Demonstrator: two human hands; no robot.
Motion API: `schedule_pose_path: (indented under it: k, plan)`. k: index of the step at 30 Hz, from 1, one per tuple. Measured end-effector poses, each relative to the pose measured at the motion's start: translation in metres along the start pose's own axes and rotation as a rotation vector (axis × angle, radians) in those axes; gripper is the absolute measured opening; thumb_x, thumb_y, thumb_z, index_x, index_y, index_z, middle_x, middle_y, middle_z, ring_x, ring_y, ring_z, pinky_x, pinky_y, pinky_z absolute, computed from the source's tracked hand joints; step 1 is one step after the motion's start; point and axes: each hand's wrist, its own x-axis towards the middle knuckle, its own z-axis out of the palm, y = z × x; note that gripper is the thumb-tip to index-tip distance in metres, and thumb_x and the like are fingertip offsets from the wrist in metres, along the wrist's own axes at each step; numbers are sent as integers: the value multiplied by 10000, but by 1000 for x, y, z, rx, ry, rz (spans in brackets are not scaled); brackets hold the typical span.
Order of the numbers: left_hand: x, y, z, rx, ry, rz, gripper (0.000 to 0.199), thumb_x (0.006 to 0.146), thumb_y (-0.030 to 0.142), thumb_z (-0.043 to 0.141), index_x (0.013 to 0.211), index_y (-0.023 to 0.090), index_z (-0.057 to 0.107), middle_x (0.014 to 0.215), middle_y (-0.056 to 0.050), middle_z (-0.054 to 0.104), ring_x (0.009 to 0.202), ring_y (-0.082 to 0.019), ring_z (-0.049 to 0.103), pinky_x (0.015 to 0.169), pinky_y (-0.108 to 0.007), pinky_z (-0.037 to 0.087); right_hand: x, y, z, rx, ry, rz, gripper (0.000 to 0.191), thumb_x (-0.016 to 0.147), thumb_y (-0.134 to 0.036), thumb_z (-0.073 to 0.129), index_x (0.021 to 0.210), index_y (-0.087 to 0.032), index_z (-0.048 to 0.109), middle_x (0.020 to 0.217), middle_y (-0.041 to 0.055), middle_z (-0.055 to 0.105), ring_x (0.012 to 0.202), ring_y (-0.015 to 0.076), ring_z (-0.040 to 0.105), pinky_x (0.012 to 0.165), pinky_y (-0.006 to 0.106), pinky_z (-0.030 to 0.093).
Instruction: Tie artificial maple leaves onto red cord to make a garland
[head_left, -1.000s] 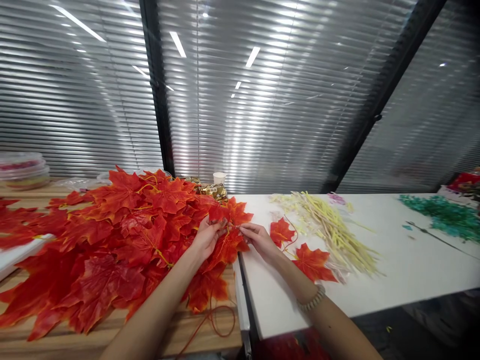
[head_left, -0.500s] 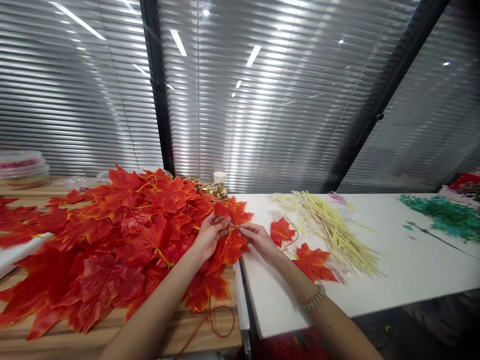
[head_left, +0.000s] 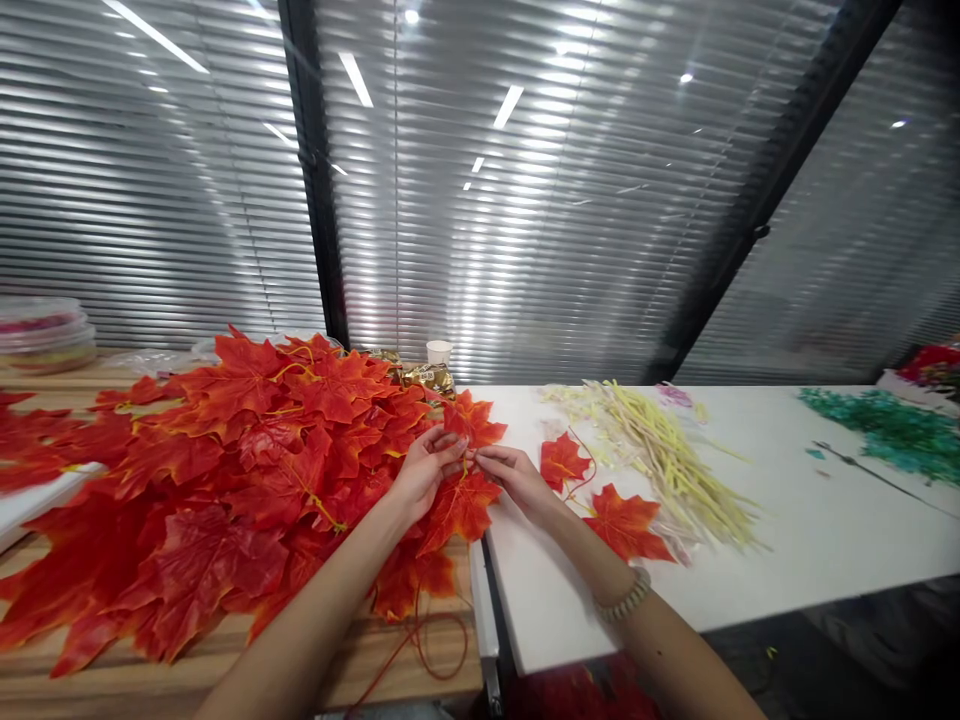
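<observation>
Between my hands hang two red-orange artificial maple leaves, an upper leaf (head_left: 474,416) and a lower leaf (head_left: 460,512), joining near my fingertips by thin yellowish stems. My left hand (head_left: 426,474) is closed, pinching at the stems from the left. From the right, my right hand (head_left: 516,478) pinches at the same spot, its fingertips almost touching the left ones. What exactly lies inside each pinch is small and partly hidden. A large pile of maple leaves (head_left: 217,560) lies left of my hands, and a red cord (head_left: 442,676) loops on the wooden tabletop below them.
Two loose maple leaves (head_left: 628,524) lie on the white table (head_left: 555,610) at right, near yellow strands (head_left: 667,450). Farther right is green foliage (head_left: 892,430). A paper cup (head_left: 439,352) and gold packets (head_left: 429,378) stand behind. A gap separates the tables.
My hands keep their pinch at nearly the same place. The lower leaf has shifted and turned slightly, with more of its stem showing. The rest looks the same.
</observation>
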Motion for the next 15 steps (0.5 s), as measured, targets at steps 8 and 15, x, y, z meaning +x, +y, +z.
schedule_pose_path:
  k: [8,15]
  plan:
    - [-1,2,2,4,-18,-4,314,536,64,758,705,144,506,712,28,576,592,-85,597,564,-199,504,-1,-2,2,-17,5,8,239,691,-336,681,872,-181,684,749,18,612,622,80,475,577,216,342]
    - [-2,1,2,28,-37,10,288,561,76,749,746,142,537,721,19,579,624,-106,602,605,-245,525,-3,-4,3,-63,8,14,288,679,-366,682,884,-164,678,742,25,603,628,92,470,571,223,341]
